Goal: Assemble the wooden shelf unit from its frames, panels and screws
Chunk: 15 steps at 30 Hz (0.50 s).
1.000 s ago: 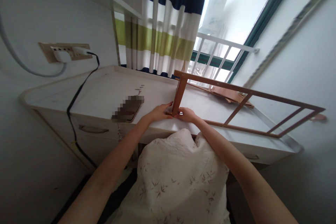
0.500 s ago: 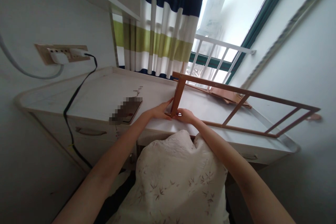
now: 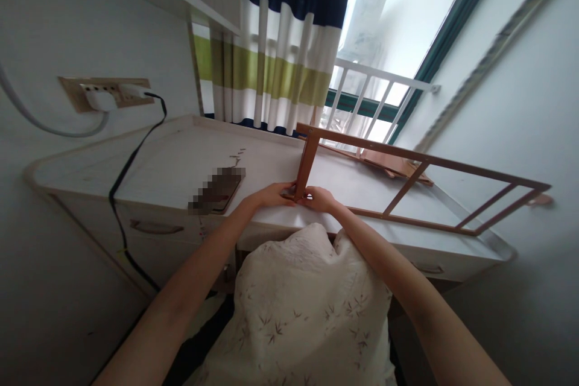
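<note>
A long wooden frame (image 3: pixel 409 187) with several cross bars stands on edge on the white desk (image 3: pixel 181 157), reaching out to the right. Its left upright ends at the near desk edge. My left hand (image 3: pixel 271 195) is closed around the bottom corner of that upright from the left. My right hand (image 3: pixel 320 198) pinches the same corner from the right. Whatever small part lies between my fingertips is hidden.
A blurred-out flat object (image 3: pixel 218 189) lies on the desk left of my hands, with small screws (image 3: pixel 237 157) beyond it. Flat wooden pieces (image 3: pixel 389 164) rest by the window rail (image 3: pixel 380 93). A black cable (image 3: pixel 131 163) runs from the wall socket (image 3: pixel 106 91) over the desk's left edge.
My left thumb has dropped from the upright down to the corner. The frame and my right hand have stayed in place.
</note>
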Tool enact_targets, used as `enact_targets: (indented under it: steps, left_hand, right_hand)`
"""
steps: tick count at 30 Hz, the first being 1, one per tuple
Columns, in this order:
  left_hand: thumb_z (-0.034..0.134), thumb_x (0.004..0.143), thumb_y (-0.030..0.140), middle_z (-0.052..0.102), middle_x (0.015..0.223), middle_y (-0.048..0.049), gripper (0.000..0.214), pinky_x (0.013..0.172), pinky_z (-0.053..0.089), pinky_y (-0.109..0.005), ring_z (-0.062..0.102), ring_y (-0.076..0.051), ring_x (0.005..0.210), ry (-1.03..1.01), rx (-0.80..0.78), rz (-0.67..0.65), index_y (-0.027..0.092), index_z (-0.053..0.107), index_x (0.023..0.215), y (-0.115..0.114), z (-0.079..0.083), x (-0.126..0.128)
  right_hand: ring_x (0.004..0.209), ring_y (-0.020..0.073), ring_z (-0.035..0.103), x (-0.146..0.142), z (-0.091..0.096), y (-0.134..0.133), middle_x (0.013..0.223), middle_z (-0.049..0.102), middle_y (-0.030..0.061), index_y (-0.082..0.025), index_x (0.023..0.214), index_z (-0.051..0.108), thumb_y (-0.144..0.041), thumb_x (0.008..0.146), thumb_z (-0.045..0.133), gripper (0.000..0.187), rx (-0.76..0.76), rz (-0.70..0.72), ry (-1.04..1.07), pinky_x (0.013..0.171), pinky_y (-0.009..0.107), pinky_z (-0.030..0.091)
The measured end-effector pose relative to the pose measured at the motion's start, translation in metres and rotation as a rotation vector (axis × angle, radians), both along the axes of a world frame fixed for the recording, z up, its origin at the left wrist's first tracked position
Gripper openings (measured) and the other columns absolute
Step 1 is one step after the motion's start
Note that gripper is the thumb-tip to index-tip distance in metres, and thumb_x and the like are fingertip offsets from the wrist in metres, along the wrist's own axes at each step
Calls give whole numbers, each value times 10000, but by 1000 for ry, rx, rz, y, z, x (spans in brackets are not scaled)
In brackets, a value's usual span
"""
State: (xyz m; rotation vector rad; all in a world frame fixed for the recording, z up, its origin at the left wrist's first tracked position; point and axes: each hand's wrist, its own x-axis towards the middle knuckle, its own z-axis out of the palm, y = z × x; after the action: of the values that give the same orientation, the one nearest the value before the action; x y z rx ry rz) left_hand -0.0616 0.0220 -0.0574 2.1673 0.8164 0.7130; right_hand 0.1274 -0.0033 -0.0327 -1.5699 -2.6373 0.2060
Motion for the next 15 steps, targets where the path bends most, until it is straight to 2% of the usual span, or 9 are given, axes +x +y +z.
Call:
enact_targets:
  steps: [9,15]
  left_hand:
    - [688,589,359,598,1137,-85,586,922,399,-346,552,-248,1036,-29,40,50,135,553,1113,-2,-3,0]
    - [689,583,372,608,1113,-106,591,900,415,-346,563,-260,1010,-44,39,54,102,566,1094,2,-9,0]
  right_hand:
    - [916,172,534,-4,2,-4,1058,531,65,-152,1082,522,-364,880,487,295,31,-32,-50,794,367,458]
    - [918,174,532,-8,5,-10,1065,524,68,-148,1093,512,-362,882,482,302,60,-62,-85,792,370,459]
